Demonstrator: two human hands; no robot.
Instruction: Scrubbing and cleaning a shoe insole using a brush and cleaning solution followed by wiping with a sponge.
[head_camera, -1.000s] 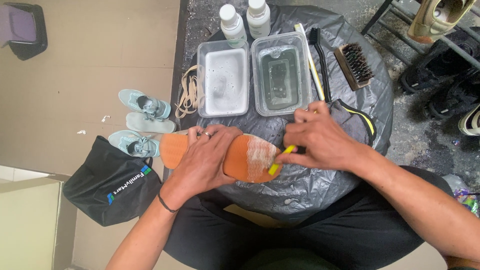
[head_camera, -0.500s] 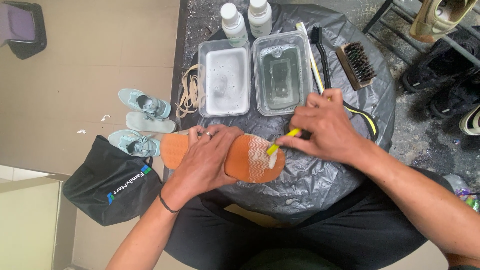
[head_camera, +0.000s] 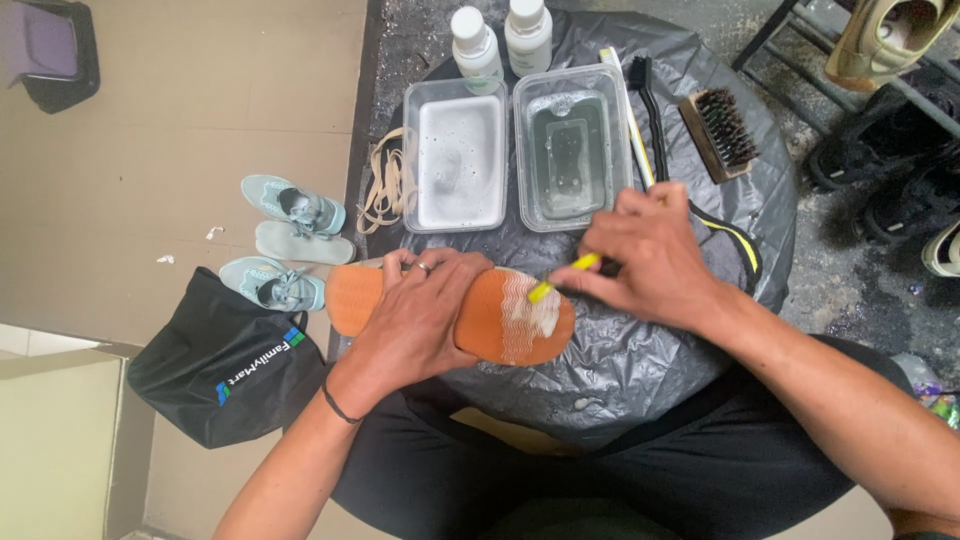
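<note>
Left grip (head_camera: 415, 315) over orange sole (head_camera: 505, 320), yellow brush (head_camera: 560, 275) in right grip (head_camera: 640, 255).

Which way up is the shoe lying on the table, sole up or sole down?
Sole up. The shoe's orange wavy-treaded sole faces the camera, with white foam near the toe, where the right hand holds a yellow brush; the left hand steadies it.

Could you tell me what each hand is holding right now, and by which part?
The right hand grips a yellow-handled brush by its handle, its head on the sole's foam. The left hand presses down over the middle of the orange shoe sole.
</note>
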